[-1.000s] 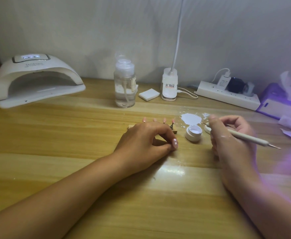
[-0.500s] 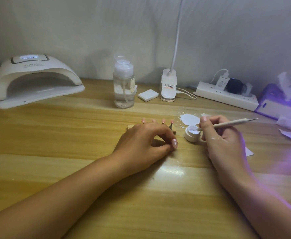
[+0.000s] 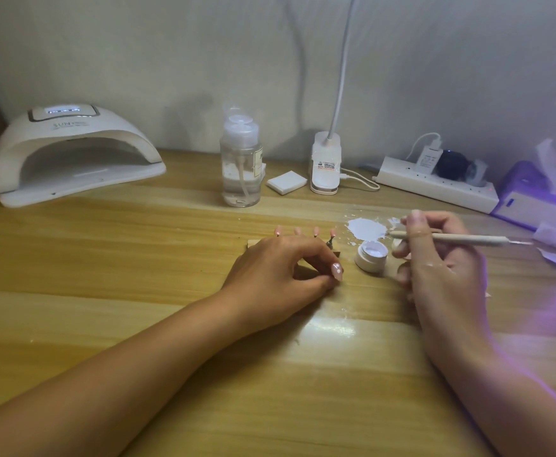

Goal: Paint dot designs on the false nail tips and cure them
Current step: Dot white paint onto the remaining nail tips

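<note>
The right hand (image 3: pixel 441 268), pinching the slim beige dotting pen (image 3: pixel 461 239), has lifted from the small white jar (image 3: pixel 371 255) (centre-right). The left hand (image 3: pixel 280 275) grips the wooden stand (image 3: pixel 251 244) of pink false nail tips (image 3: pixel 298 230); dab lightly.

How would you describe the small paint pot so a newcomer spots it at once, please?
From the clear pump bottle by the wall, come forward-right to the white smear on the desk. Just nearer sits the pot: the only small, round, open jar.

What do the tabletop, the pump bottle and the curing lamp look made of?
Tabletop: wood or wood-look laminate, glossy; grain stripes and glare show. Pump bottle: likely clear plastic; liquid and tube show through. Curing lamp: white moulded plastic, smooth shell.
</note>
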Demonstrator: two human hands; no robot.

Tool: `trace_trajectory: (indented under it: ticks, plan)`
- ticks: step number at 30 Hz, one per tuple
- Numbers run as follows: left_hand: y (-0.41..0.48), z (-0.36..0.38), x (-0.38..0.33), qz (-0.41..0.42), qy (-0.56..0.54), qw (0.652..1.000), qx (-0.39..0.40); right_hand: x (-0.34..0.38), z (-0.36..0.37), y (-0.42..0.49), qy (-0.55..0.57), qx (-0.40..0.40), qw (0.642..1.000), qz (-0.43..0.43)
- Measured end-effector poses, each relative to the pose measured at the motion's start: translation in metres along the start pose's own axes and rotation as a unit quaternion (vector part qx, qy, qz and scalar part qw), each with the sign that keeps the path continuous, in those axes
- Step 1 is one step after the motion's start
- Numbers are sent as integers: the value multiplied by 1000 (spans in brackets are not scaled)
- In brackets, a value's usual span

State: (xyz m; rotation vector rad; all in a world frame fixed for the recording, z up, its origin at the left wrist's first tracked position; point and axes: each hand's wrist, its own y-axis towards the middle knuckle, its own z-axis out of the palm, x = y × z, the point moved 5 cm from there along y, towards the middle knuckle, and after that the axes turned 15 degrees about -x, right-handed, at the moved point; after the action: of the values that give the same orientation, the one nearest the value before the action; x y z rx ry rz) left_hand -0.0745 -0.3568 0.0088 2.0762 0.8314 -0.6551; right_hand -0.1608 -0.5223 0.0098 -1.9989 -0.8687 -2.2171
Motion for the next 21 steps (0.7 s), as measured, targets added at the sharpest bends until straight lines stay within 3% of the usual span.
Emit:
trace_trajectory:
  ticks: [5, 10, 16, 21]
  plan:
    - [0, 0, -1, -12, 6, 1000, 3, 20, 0, -16, 108, 31, 993, 28]
    - [0, -1, -2, -8, 5, 1000, 0, 6, 8, -31, 74, 82, 984, 143]
    - [1, -1, -4, -1, 9, 1000, 2, 7, 16, -35, -21, 130, 986, 106]
    - [1, -2, -4, 1, 2, 1000, 2, 7, 17, -34, -18, 138, 985, 105]
